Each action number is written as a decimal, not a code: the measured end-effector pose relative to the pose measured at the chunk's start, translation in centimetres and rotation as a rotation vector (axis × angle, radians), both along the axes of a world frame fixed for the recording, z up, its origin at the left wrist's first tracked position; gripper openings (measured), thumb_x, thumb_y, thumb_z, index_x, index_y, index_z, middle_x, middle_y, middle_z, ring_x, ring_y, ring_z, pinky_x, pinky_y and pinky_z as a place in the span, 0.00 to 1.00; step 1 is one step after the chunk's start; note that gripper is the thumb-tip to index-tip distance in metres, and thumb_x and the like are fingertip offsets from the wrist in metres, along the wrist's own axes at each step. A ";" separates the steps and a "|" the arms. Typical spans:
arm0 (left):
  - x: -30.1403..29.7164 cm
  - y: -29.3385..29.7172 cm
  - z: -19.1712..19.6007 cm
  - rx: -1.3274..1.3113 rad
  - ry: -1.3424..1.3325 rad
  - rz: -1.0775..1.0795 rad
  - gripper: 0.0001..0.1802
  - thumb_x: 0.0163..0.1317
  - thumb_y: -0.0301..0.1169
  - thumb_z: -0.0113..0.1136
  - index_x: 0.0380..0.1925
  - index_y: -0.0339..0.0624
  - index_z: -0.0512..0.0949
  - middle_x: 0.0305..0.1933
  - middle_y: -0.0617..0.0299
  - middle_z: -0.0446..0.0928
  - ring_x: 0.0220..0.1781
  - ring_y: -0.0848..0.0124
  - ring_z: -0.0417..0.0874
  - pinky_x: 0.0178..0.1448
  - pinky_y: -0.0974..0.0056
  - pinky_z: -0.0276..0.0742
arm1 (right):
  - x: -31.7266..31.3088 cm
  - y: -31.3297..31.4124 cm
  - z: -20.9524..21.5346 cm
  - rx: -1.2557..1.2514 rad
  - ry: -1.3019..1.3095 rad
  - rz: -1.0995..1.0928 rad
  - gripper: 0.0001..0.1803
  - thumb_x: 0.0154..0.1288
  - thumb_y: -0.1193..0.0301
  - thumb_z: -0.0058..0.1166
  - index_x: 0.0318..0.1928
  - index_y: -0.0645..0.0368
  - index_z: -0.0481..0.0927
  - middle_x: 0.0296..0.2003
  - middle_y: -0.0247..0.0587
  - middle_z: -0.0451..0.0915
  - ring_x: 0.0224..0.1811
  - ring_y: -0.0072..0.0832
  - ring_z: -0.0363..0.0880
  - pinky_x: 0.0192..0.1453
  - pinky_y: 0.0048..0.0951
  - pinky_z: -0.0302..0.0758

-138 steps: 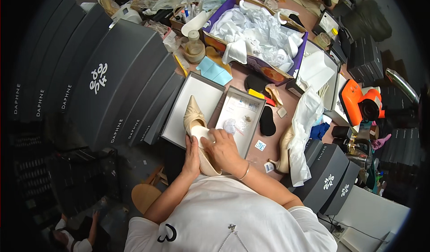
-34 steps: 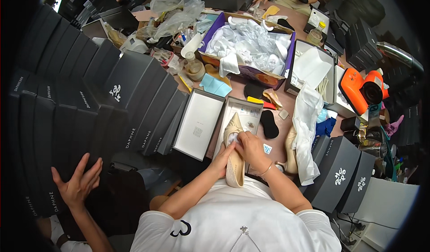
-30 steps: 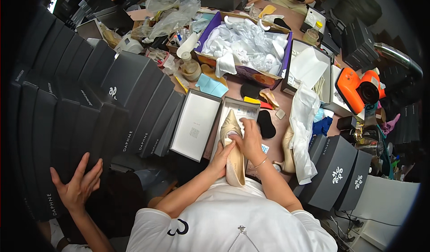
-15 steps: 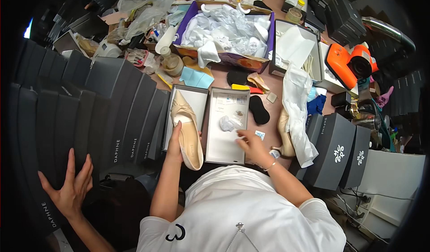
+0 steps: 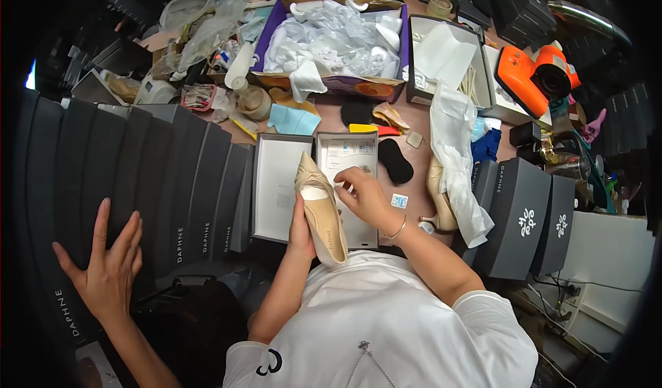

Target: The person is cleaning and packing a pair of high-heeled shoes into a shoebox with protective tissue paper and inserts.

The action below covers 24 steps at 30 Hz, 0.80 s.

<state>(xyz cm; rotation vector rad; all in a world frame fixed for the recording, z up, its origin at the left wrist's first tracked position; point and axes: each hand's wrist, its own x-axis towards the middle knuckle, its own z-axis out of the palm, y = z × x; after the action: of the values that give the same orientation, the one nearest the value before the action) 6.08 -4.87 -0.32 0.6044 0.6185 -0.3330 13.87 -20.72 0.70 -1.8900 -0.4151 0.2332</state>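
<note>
The left hand (image 5: 301, 224) grips a beige pointed shoe (image 5: 319, 209) from underneath, toe pointing away, held over the near edge of an open shoe box (image 5: 353, 231). The right hand (image 5: 364, 193) is curled with its fingertips at the shoe's opening, where a wad of white paper (image 5: 312, 193) shows; whether the fingers pinch the paper or only press on it cannot be told. The box lid (image 5: 279, 186) lies just beside the box, white inside up. Another person's spread hand (image 5: 107, 267) rests on a row of dark boxes (image 5: 152, 181) to the left. To do this well, the left hand should probably keep the shoe steady while the right works the paper evenly toward the toe without creasing the upper. A second beige shoe (image 5: 436, 196) lies near white tissue (image 5: 458, 157).
</note>
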 end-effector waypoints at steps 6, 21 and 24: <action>-0.8 -1.8 0.3 0.069 0.054 0.067 0.32 0.71 0.56 0.36 0.66 0.47 0.59 0.63 0.57 0.67 0.62 0.64 0.70 0.62 0.58 0.70 | -0.2 3.5 -1.0 -0.618 -0.694 0.380 0.06 0.56 0.68 0.52 0.34 0.54 0.76 0.30 0.36 0.77 0.35 0.31 0.79 0.36 0.31 0.71; -5.0 -2.7 2.2 0.239 0.181 0.043 0.30 0.69 0.53 0.44 0.61 0.45 0.64 0.58 0.59 0.71 0.58 0.65 0.74 0.60 0.58 0.71 | -3.4 3.7 -3.2 -0.511 -0.664 0.456 0.04 0.52 0.67 0.56 0.27 0.53 0.78 0.25 0.33 0.80 0.26 0.28 0.80 0.33 0.30 0.68; -5.2 -2.6 2.0 0.270 0.178 0.038 0.29 0.69 0.53 0.44 0.60 0.44 0.65 0.57 0.59 0.71 0.57 0.65 0.74 0.59 0.59 0.72 | -3.7 3.5 -3.5 -0.441 -0.582 0.428 0.06 0.52 0.68 0.55 0.30 0.56 0.79 0.27 0.36 0.81 0.27 0.32 0.82 0.30 0.33 0.73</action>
<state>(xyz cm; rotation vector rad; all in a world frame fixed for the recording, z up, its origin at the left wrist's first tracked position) 0.93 -7.45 1.64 0.8258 0.8534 -0.2711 10.20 -17.26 -2.80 -2.2724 -1.2526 0.0489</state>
